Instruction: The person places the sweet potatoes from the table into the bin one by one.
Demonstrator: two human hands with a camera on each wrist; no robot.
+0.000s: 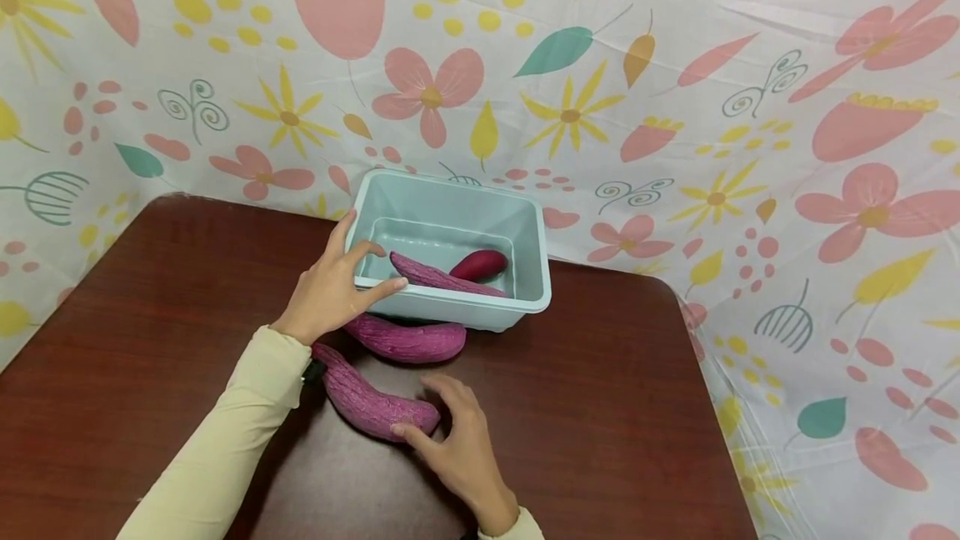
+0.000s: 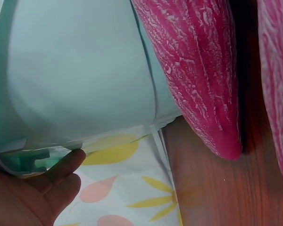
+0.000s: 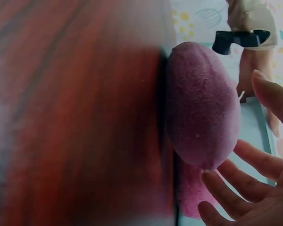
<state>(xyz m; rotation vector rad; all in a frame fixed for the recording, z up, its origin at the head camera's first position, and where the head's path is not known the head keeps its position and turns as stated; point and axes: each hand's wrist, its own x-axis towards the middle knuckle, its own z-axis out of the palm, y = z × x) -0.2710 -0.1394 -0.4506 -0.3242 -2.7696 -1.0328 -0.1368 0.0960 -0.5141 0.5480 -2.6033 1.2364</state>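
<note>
A light-blue plastic bin (image 1: pixel 536 273) stands at the table's far side. My left hand (image 1: pixel 330 290) holds its front-left corner, thumb on the front rim; its fingers also show at the rim in the left wrist view. Inside lie a long purple wrinkled vegetable (image 1: pixel 442 277) and a smooth dark-red one (image 1: pixel 480 265). In front of the bin rests a curved purple wrinkled vegetable (image 1: pixel 412 342), and nearer me another curved purple vegetable (image 1: pixel 367 402). My right hand (image 1: pixel 461 440) spreads around this nearer one's right end, thumb beside its tip and fingers beyond it, without a closed grip.
The dark-brown wooden table (image 1: pixel 600 407) reaches to both sides of the bin. A white cloth (image 1: pixel 510 115) printed with flowers and leaves hangs behind the table, close to the bin's back. My left forearm (image 1: pixel 217 440) extends over the table's left part.
</note>
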